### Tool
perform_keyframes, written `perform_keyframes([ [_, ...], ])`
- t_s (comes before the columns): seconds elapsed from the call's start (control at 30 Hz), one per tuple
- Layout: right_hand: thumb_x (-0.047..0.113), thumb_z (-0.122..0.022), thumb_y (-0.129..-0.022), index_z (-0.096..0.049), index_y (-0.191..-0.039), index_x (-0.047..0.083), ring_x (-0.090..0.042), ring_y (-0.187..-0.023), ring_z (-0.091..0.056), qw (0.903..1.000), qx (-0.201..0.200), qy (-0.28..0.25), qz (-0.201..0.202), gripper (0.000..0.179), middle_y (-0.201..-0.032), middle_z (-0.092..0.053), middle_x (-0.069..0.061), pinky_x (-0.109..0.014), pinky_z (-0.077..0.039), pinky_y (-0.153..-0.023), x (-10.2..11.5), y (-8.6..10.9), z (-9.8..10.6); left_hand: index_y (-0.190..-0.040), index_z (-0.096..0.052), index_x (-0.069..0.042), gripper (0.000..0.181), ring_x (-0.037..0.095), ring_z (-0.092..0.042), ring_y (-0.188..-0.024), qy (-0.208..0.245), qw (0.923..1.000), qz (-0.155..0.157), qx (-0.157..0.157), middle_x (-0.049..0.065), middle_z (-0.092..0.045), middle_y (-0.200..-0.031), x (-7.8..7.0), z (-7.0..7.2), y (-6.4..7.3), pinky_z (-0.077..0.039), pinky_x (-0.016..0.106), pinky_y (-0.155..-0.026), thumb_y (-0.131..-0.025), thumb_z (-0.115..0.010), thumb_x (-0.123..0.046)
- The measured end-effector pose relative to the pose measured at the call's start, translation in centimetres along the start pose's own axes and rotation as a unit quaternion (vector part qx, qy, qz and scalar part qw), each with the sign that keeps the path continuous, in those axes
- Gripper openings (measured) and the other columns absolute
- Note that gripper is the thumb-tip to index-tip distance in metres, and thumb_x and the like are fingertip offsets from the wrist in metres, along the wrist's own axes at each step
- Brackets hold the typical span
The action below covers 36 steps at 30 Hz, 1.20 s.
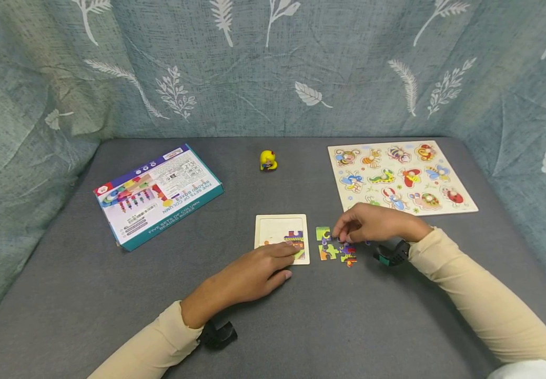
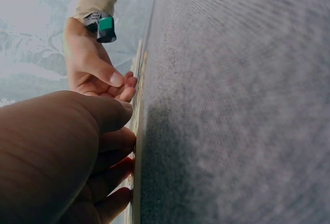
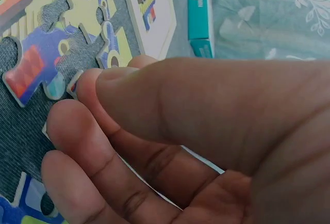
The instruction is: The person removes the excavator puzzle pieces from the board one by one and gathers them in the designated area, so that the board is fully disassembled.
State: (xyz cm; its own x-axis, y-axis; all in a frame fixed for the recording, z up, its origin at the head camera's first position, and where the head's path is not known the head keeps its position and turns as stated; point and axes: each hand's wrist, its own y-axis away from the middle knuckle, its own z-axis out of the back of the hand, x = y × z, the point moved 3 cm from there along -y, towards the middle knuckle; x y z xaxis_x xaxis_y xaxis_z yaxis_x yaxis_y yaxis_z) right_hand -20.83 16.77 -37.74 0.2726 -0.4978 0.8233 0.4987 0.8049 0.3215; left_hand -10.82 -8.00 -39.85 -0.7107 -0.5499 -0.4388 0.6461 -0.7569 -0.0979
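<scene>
My left hand rests on a square wooden puzzle tray, its fingers extended over the lower part. A few joined jigsaw pieces show at the tray's right side. To the right of the tray my right hand is low over loose jigsaw pieces, fingers bent and thumb near the index finger. In the right wrist view a small jigsaw piece peeks out right at the fingertips, mostly hidden by them. I cannot tell whether the right hand pinches it.
A wooden board of insect pieces lies behind the right hand. A boxed bead set is at the back left, a small yellow-haired figure at the back middle. A patterned curtain hangs behind the grey table.
</scene>
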Motion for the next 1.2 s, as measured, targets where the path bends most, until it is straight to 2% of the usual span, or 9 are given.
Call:
perform_keyframes([
  [0.2, -0.010, -0.057, -0.091, -0.068, -0.109, -0.005, -0.019, -0.082, -0.061, 0.9997, -0.016, 0.013, 0.010, 0.021, -0.092, -0.068, -0.008, -0.025, -0.049, -0.065, -0.1, 0.0, 0.4, -0.133, -0.058, -0.002, 0.038, 0.024, -0.043, -0.134, 0.000, 1.0000, 0.000, 0.001, 0.007, -0.049, -0.144, -0.1, 0.1, -0.1, -0.035, 0.047, -0.108, -0.099, -0.057, -0.018],
  [0.43, -0.004, -0.058, -0.094, -0.068, -0.110, -0.006, -0.022, -0.083, -0.063, 0.9987, -0.041, 0.022, 0.019, 0.018, -0.093, -0.068, -0.009, -0.030, -0.053, -0.068, 0.4, -0.4, 0.4, -0.129, -0.063, -0.002, 0.034, 0.025, -0.045, -0.132, 0.010, 0.9999, -0.002, -0.005, 0.008, -0.055, -0.138, -0.2, 0.3, -0.1, -0.035, 0.047, -0.108, -0.100, -0.057, -0.018],
  [0.63, -0.001, -0.059, -0.095, -0.069, -0.109, -0.004, -0.020, -0.081, -0.065, 0.9975, -0.054, 0.034, 0.030, 0.018, -0.094, -0.070, -0.008, -0.032, -0.054, -0.068, 0.8, -1.1, 0.3, -0.123, -0.066, -0.002, 0.029, 0.024, -0.049, -0.129, 0.015, 0.9995, -0.012, -0.026, 0.008, -0.058, -0.134, -0.3, 0.4, -0.2, -0.036, 0.043, -0.108, -0.099, -0.058, -0.016],
  [0.77, 0.001, -0.059, -0.095, -0.069, -0.110, -0.003, -0.022, -0.082, -0.065, 0.9973, -0.058, 0.033, 0.031, 0.018, -0.096, -0.070, -0.009, -0.033, -0.054, -0.069, 1.1, -1.5, 0.2, -0.117, -0.070, -0.004, 0.025, 0.028, -0.045, -0.131, -0.002, 0.9989, -0.017, -0.045, 0.013, -0.055, -0.136, -0.2, 0.6, -0.1, -0.034, 0.040, -0.109, -0.097, -0.061, -0.015],
  [0.97, 0.001, -0.059, -0.096, -0.069, -0.111, -0.004, -0.024, -0.088, -0.066, 0.9973, -0.062, 0.019, 0.033, 0.018, -0.099, -0.070, -0.010, -0.033, -0.054, -0.073, 1.4, -2.1, 0.1, -0.120, -0.070, -0.008, 0.026, 0.035, -0.035, -0.138, -0.008, 0.9984, 0.013, -0.054, 0.017, -0.048, -0.143, 0.5, 0.9, 0.1, -0.029, 0.044, -0.112, -0.096, -0.062, -0.017],
  [1.2, 0.004, -0.059, -0.096, -0.069, -0.111, -0.003, -0.022, -0.085, -0.066, 0.9966, -0.065, 0.022, 0.046, 0.019, -0.098, -0.070, -0.009, -0.034, -0.054, -0.072, 1.8, -2.9, -0.2, -0.130, -0.062, -0.003, 0.036, 0.033, -0.034, -0.139, -0.015, 0.9990, 0.037, -0.020, 0.017, -0.044, -0.146, 1.2, 1.0, 0.2, -0.028, 0.045, -0.112, -0.100, -0.058, -0.021],
])
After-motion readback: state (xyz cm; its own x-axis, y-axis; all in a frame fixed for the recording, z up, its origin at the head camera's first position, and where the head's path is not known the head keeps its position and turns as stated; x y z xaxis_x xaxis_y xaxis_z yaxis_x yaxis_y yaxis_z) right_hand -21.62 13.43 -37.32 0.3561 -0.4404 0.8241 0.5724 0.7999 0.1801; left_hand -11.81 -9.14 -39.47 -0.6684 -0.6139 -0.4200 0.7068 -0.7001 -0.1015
